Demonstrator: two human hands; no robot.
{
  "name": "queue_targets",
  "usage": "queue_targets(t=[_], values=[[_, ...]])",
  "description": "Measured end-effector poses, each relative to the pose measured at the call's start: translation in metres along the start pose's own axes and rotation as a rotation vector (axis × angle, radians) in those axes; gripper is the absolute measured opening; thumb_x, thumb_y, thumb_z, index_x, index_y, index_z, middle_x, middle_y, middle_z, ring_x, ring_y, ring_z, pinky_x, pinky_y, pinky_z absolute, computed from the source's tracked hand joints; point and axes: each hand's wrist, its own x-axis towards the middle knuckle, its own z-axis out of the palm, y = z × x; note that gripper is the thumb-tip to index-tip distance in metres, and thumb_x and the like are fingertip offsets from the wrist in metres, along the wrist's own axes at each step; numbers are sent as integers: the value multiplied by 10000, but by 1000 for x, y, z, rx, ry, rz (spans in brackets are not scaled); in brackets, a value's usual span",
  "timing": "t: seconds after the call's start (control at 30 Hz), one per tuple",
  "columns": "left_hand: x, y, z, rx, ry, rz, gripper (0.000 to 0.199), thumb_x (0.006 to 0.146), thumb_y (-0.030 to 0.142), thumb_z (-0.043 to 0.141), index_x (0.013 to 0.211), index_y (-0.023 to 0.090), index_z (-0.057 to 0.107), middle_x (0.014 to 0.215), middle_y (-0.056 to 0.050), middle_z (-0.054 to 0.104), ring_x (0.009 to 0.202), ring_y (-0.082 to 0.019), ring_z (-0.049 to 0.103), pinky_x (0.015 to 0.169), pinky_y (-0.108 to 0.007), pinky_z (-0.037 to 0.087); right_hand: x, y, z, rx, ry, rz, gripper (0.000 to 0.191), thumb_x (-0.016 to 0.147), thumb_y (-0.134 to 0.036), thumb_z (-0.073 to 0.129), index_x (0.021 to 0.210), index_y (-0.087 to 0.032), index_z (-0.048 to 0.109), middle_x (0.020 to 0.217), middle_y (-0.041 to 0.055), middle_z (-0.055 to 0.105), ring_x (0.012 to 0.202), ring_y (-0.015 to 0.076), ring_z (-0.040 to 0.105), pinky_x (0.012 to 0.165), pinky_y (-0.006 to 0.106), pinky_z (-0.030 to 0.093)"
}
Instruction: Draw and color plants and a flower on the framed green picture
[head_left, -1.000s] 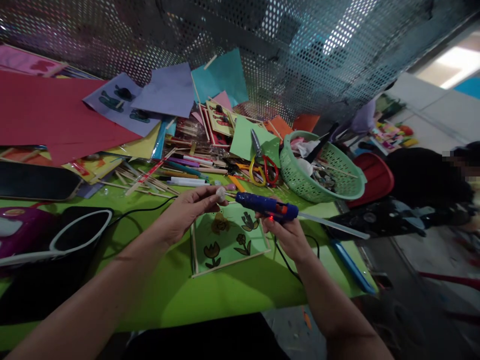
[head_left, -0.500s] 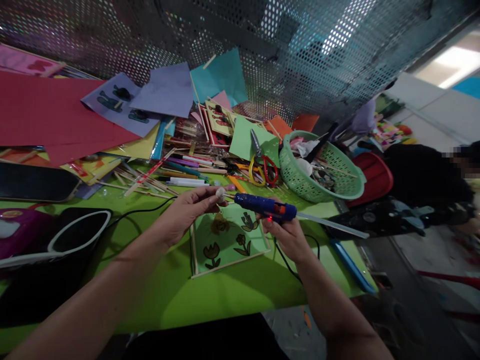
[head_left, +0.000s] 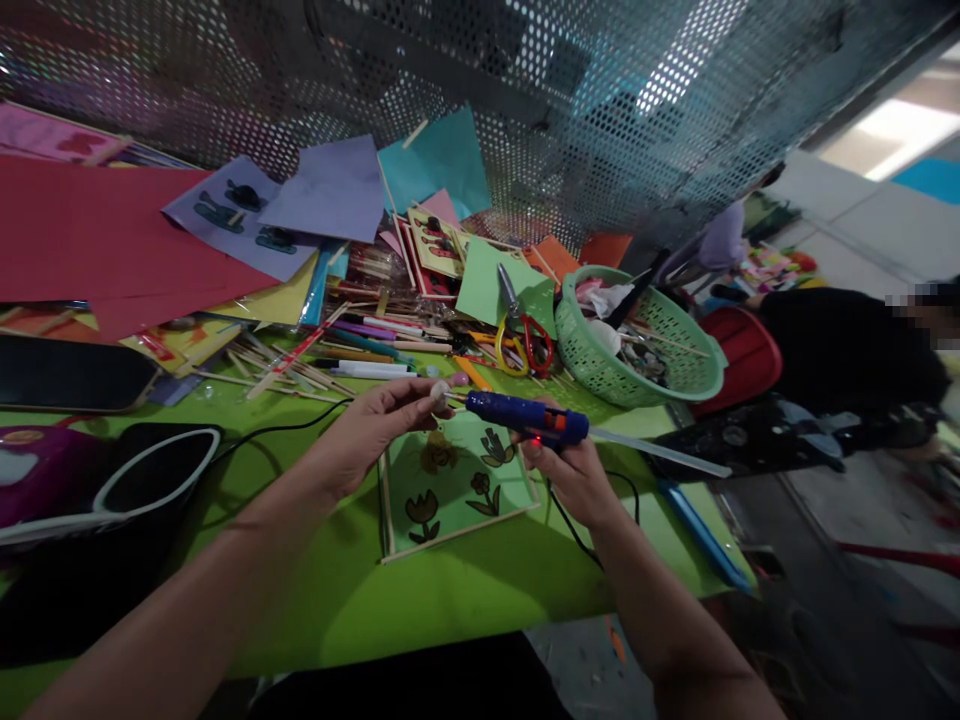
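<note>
Between the thumb and fingers of my left hand [head_left: 382, 420] is a small whitish piece [head_left: 440, 392], too small to name. My right hand [head_left: 566, 468] is wrapped round a blue glue gun [head_left: 525, 417]; its tip points left and sits close to that piece, and a red light glows on its underside. A clear glue stick [head_left: 660, 450] sticks out of the gun's back. Below both hands a green card [head_left: 457, 505] with flower drawings lies on the green table, edged with thin wooden sticks.
Scissors [head_left: 510, 290], pens, sticks and coloured papers [head_left: 322, 190] lie along the back. A green basket [head_left: 637, 370] of scraps stands to the right, by a red container [head_left: 739, 355]. A black phone [head_left: 71, 372] is at left. Another person in black is at far right.
The glue gun and both hands hold nearly the same pose. The view has shifted slightly, and the person at far right has moved a little.
</note>
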Motion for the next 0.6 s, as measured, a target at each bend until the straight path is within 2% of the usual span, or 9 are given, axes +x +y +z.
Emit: queue_targets(t=[0.4,0.6], values=[[1,-1,-1,-9,15,-10,575,659,627,1001,1074,256,858,1079,-68,834,969,-205,734,892,-315,566,1,-6,0,-29,-22,-25,412,899,-593,804,1044,-220,707,967,49,631,801,193,573,711,318,507],[1,-3,-3,27,-13,16,525,729,589,972,1102,240,849,1079,-77,827,975,-215,727,891,-326,561,2,-8,1,-50,-5,-33,440,888,-621,803,1035,-216,715,990,60,639,806,201,578,715,330,516]])
